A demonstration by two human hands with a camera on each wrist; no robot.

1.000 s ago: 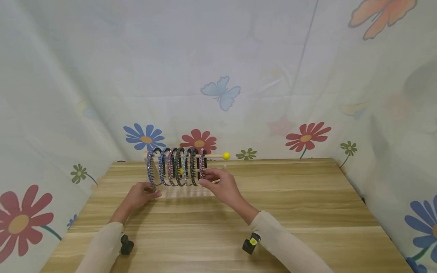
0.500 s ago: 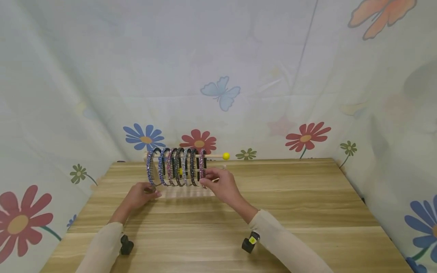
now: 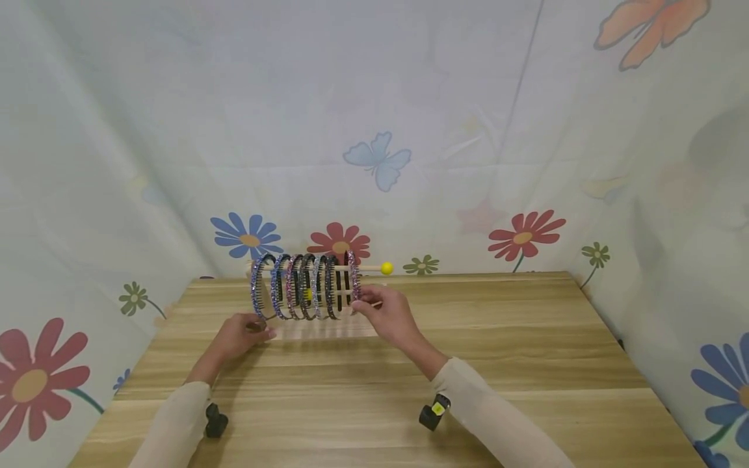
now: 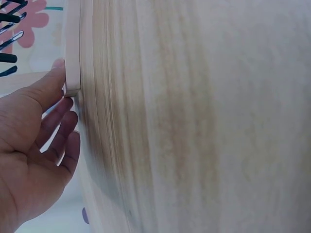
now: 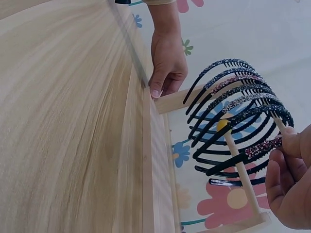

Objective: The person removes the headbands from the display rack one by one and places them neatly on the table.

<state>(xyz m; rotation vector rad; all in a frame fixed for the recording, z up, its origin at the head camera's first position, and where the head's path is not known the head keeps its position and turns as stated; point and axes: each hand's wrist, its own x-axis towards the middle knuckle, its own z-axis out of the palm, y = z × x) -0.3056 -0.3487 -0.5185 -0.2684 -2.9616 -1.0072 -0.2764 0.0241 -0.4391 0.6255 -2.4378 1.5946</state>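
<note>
Head view: a wooden rack [image 3: 372, 268] is seen on the table [image 3: 480, 364], close to the far edge and left of its middle, nearer the far left corner than the far right one. Six glittery headbands [image 3: 316, 286] are hung on it in a row, and the end of its upper rod is capped by a yellow ball [image 3: 387, 268]. A pink headband [image 3: 354, 276] is held at the right end of the row, just beside the nearest of the six, by the right hand [image 3: 391, 317]; its glittered band is pinched between thumb and fingers. Whether any of its weight is borne by the rod cannot be told. By the left hand [image 3: 236, 335], the near left corner of the rack's base is pinched, with the thumb set against the wood and the remaining fingers loosely bent, as is shown by both wrist views. A black wrist camera [image 3: 216, 421] is worn at the left sleeve [image 3: 175, 422]. Behind the table's far edge, a cloth [image 3: 281, 110] printed with flowers and butterflies is hung.
</note>
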